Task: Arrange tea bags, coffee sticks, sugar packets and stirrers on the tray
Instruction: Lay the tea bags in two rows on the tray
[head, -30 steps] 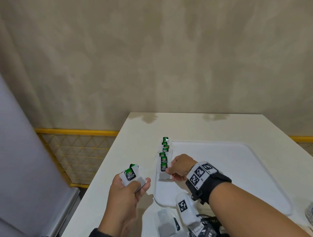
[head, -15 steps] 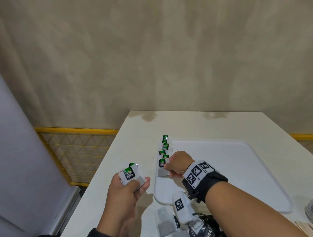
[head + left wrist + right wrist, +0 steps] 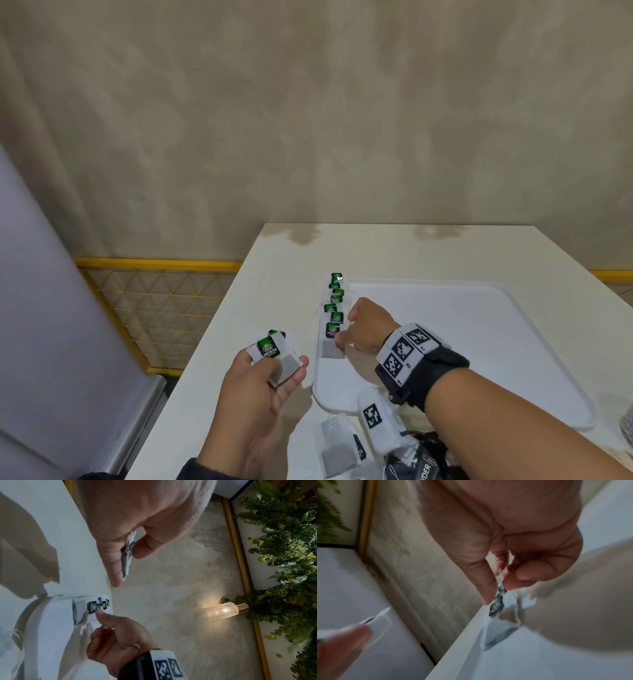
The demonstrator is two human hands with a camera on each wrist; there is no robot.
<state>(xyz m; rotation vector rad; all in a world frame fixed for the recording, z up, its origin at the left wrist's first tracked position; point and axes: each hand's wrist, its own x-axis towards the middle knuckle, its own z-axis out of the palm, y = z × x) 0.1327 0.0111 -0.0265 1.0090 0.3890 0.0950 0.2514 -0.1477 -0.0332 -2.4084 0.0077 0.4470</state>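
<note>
A white tray (image 3: 479,342) lies on the white table. Several green-tagged tea bags (image 3: 335,301) lie in an overlapping row along its left rim. My right hand (image 3: 342,339) is at the near end of that row, thumb and curled fingers pinching the nearest tea bag (image 3: 331,334) by its side. The right wrist view shows this pinch (image 3: 500,586) at the green tag (image 3: 496,604). My left hand (image 3: 274,366) hovers left of the tray, holding a small stack of tea bags (image 3: 270,349) between thumb and fingers, seen edge-on (image 3: 127,555) in the left wrist view.
More loose tea bags (image 3: 337,448) lie on the table at the front, beside a dark packet (image 3: 421,466). The table's left edge (image 3: 219,329) drops to a yellow-framed mesh fence (image 3: 154,308) and a grey cabinet (image 3: 51,325). A beige wall stands behind.
My right hand has eased the nearest tea bag a little farther up against the row. The left hand keeps its stack in about the same spot.
</note>
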